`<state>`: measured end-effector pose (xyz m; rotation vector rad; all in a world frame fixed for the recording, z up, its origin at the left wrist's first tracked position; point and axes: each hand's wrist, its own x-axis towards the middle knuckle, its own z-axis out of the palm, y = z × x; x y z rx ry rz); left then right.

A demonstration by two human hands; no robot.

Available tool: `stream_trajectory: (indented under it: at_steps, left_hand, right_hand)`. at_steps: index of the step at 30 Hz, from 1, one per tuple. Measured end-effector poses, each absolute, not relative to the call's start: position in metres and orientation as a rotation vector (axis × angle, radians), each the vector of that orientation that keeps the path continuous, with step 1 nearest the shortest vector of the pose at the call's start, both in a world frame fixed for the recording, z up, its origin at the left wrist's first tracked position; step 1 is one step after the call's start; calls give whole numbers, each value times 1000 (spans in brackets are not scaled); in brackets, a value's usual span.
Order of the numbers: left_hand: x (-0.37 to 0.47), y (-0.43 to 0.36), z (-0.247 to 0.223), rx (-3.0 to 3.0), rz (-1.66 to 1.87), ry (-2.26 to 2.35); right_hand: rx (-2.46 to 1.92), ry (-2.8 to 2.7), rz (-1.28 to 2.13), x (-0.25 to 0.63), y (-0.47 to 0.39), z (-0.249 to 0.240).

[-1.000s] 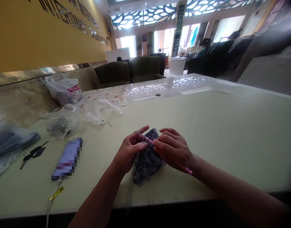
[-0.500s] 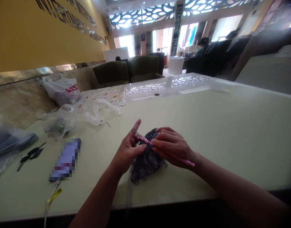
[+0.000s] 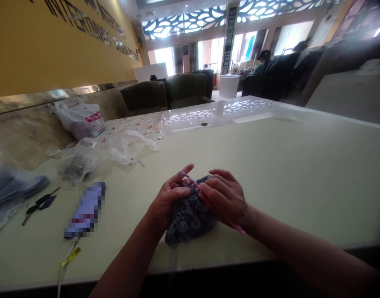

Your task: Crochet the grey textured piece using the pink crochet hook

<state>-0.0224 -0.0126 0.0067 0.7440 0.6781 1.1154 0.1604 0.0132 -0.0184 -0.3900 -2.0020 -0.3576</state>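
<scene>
A grey, ruffled crocheted piece (image 3: pixel 190 219) hangs between both hands just above the pale table (image 3: pixel 285 178). My left hand (image 3: pixel 166 198) pinches its upper left edge between thumb and fingers, with the index finger stretched out to the right. In my right hand (image 3: pixel 225 196) is a pink crochet hook (image 3: pixel 237 228); its handle sticks out below the palm, and its tip end reaches up and left beside my left index finger. The right fingertips also touch the top of the grey piece. A translucent grey strand runs down toward the table's front edge.
To the left lie a blurred-out phone (image 3: pixel 86 211) with a white cable (image 3: pixel 60 273), keys (image 3: pixel 41 203) and clear plastic bags (image 3: pixel 124 147). A white bag (image 3: pixel 81 120) stands farther back. Green chairs (image 3: pixel 186 89) and a seated person (image 3: pixel 263 62) are beyond the table.
The hook's tip end has risen and its handle has swung lower. My left index finger now points more to the right, and the grey piece has turned, showing more ruffles.
</scene>
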Motion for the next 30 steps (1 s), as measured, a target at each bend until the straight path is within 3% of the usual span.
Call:
stream_trajectory:
  at_steps: [10,17,19,24,30]
  left_hand:
    - [-43,-8,11,834,1198,733]
    - [-40,-8,3,982,1192,788]
    - [-34,-9,-1,1059,1167,817]
    - [-20,-13,-5,1241,1105,885]
    - [-23,-16,-2,1483,1159,955]
  right_hand:
    - [-270,-2058,72,168,20,-3]
    - [-359,-2022,596,179,26,1]
    - [-364,-2042,513,176,27,-1]
    - [-362,-2054,-142,163,29,-9]
    - [-443,-2023,12,163,23,-9]
